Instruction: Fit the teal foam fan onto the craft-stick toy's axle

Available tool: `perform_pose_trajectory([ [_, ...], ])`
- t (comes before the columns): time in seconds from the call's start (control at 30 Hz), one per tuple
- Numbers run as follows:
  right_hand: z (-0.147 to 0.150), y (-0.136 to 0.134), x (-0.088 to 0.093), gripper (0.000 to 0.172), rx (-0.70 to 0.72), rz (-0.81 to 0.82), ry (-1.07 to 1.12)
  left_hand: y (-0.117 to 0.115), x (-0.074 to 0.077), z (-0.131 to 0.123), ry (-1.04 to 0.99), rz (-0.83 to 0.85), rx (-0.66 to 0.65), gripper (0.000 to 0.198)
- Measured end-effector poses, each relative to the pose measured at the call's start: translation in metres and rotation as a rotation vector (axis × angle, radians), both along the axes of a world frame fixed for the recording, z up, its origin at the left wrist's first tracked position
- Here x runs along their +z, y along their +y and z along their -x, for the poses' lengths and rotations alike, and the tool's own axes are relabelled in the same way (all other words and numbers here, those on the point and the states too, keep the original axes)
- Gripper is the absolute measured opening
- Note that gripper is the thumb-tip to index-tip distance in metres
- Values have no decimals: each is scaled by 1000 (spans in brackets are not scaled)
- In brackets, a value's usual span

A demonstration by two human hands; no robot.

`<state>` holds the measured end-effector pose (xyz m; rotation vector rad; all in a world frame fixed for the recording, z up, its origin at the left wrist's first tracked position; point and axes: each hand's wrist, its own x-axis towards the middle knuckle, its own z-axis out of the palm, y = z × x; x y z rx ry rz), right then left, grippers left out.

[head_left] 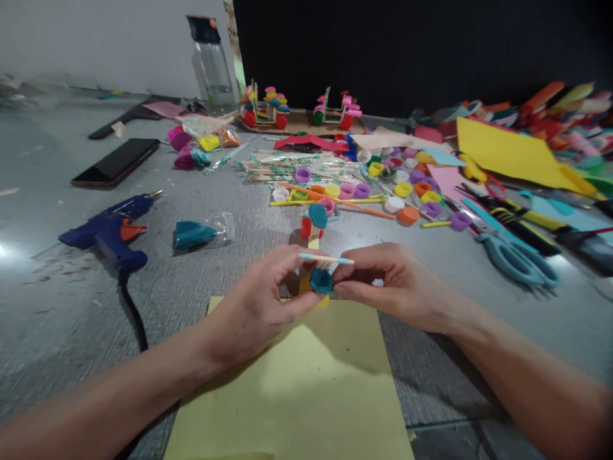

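Both hands are together above a yellow paper sheet (297, 383), at a small stick-built craft model. My left hand (249, 306) is closed with thumb and fingers on the model's left side. From the right, the fingertips of my right hand (397, 281) pinch it beside a teal clay piece (320, 281). Just above that piece, a thin stick (326, 259) with light blue ends lies crosswise between the hands. Farther out, a teal clay blob (317, 216) and red round parts (306, 228) show at the model's far end. Fingers hide part of the model.
A blue glue gun (110, 230), a bag of teal clay (194, 234) and a phone (117, 161) lie left. Bottle caps (403, 189) and wrapped sticks (287, 166) spread ahead. Scissors (520, 255) and pliers (512, 220) lie right. Two toy vehicles (265, 115) and a bottle (213, 70) stand behind.
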<state>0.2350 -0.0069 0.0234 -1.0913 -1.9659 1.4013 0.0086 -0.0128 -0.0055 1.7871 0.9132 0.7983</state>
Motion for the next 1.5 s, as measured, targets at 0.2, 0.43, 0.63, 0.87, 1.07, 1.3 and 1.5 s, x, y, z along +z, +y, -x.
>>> perform_pose_trajectory([
  [0.2, 3, 1, -3, 17, -9, 68, 53, -1, 1, -1, 4, 17, 4, 32],
  [0.43, -12, -2, 15, 20, -54, -357, -118, -2, 3, 0, 6, 70, 30, 37],
  [0.63, -12, -13, 19, 3, 104, -1146, -336, -2, 2, 0, 8, 56, 34, 35],
  [0.87, -2, -10, 10, 17, 213, -1357, -473, 0, -4, 1, -12, 26, -4, 33],
  [1.07, -1, -9, 12, 25, 212, -1386, -489, 1, -5, 2, 9, 4, -9, 34],
  [1.3, 0, -8, 13, 26, 215, -1397, -470, 1, -4, 1, 13, -8, 11, 30],
  [1.5, -2, -8, 13, 21, 199, -1406, -492, 0, -3, 0, 26, 45, 3, 32],
])
